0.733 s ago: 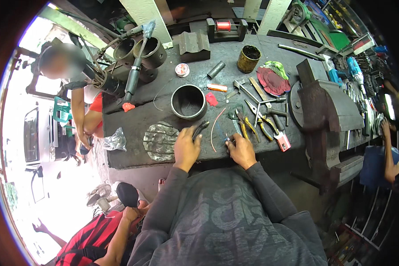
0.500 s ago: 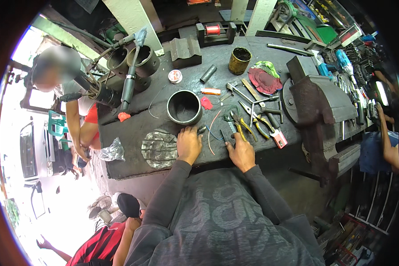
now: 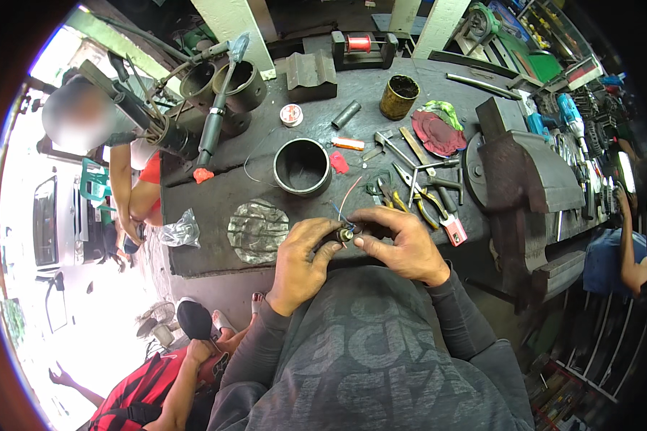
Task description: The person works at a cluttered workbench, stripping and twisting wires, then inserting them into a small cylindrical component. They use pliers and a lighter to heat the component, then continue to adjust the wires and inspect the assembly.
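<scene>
In front of my chest, my left hand pinches a small dark cylindrical part with a pale metal end facing me. Thin blue and reddish wires run up from it. My right hand has its thumb and index finger closed at the wire side of the part. Exactly what sits between those fingertips is partly hidden. Beyond my hands stands a dark open metal cylinder. Yellow-handled pliers lie past my right hand, beside another pair.
A crumpled silvery round sheet and a clear plastic bag lie on the bench's left. A large vise stands at right. Farther back are a rusty can and a solder spool. Other people are at both sides.
Both hands have lifted off the bench toward my chest and come together, bringing the small wired part with them. The wires now trail up from between my fingers.
</scene>
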A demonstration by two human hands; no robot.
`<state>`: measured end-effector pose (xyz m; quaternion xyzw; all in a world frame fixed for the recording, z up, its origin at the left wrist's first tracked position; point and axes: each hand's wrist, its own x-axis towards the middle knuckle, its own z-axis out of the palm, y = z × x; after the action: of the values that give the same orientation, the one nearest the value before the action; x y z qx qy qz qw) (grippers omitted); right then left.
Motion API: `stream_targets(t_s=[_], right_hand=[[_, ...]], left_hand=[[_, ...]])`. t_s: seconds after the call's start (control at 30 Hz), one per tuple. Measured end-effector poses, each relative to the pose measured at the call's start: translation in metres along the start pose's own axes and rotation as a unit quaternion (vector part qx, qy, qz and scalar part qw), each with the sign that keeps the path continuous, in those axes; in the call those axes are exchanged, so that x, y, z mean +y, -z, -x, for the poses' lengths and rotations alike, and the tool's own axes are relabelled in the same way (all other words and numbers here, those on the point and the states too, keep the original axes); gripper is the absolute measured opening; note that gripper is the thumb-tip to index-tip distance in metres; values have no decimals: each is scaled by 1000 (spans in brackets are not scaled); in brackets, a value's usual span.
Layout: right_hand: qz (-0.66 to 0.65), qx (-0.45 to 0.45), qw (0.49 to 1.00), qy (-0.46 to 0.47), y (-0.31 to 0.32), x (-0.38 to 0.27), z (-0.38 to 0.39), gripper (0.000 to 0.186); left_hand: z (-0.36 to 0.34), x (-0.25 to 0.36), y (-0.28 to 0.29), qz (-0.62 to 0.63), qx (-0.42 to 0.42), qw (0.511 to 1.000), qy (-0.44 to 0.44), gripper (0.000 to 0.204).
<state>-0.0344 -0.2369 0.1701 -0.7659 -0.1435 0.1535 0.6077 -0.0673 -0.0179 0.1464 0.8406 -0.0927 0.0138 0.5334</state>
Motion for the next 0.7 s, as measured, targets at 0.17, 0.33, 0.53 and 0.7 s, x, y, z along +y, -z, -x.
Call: stream_targets(t_s=[0.17,0.33,0.53,0.7], right_hand=[[-19,17,999,-23,2,-12,6,26],[-18,46,999,-19,4,-19,15,16],[-123,111,986,12,4,-30,25,14],[-132,126,982,48,4,-40,31,16]], left_hand=[[3,14,0,10,4,1000,-7,32],[5,19,0,40,-16,999,31,35],[5,20,2,98,-37,993,55,37],[3,19,5,95,-50,993,55,38]])
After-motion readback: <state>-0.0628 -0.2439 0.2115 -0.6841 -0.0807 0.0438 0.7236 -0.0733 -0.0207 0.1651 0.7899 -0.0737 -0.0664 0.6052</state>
